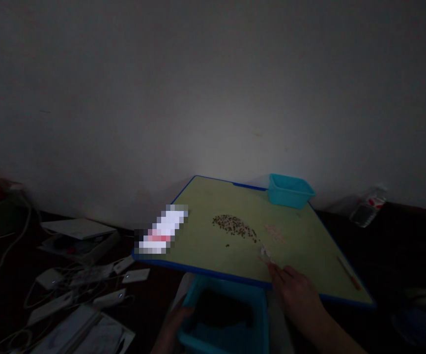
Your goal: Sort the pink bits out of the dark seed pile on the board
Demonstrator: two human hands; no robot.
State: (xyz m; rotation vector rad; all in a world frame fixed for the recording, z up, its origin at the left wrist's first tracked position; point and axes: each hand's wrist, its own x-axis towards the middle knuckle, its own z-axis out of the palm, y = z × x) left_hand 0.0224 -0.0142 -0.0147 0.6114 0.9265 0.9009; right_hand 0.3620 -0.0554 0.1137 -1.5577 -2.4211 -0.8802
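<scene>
My right hand (297, 294) rests on the near edge of a pale green board with a blue rim (205, 268). Its fingers pinch a small pale object (266, 253) that I cannot make out. Just beyond lie a heap of small dark seeds (235, 226) and a fainter pale heap (276, 233). My left hand (176, 322) grips the left rim of a teal tub (223, 314) held below the board's front edge; its inside is dark.
A second teal tub (289, 191) stands at the board's far right corner. A thin red stick (349, 273) lies near the right edge. Chargers, cables and papers (80, 290) clutter the dark floor on the left. A plain wall rises behind.
</scene>
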